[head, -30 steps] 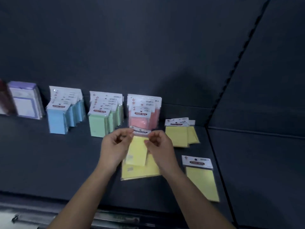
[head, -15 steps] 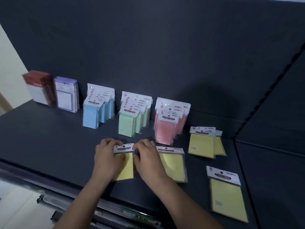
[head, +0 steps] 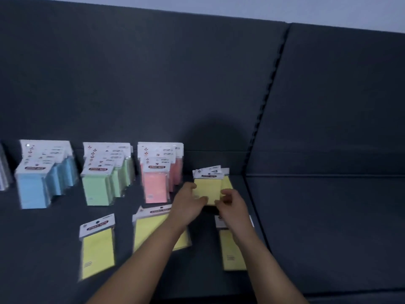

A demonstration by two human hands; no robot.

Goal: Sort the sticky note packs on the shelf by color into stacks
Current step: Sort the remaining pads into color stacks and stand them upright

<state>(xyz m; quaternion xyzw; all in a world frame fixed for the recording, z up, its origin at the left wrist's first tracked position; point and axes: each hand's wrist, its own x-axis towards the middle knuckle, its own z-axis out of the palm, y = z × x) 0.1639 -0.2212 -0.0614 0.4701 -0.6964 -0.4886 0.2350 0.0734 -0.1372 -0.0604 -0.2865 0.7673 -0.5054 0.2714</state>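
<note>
Blue [head: 35,189], green [head: 98,187] and pink [head: 154,185] sticky note packs stand in rows against the shelf's back wall. To their right is a small pile of yellow packs [head: 208,185]. My left hand [head: 188,200] grips the pile's left edge. My right hand [head: 232,205] grips its lower right corner with curled fingers. One yellow pack [head: 97,246] lies flat at the front left. A larger yellow pile [head: 151,227] lies partly under my left forearm. Another yellow pack [head: 230,255] lies under my right forearm.
The dark grey shelf [head: 54,249] runs left to right, with a slotted upright [head: 267,95] at the back dividing it from the bay on the right. Some greyish packs [head: 3,172] show at the far left edge.
Both hands let go of the yellow pack at the front, now lying flat on the left, and moved back and right to the yellow pile by the wall. The camera swung right.
</note>
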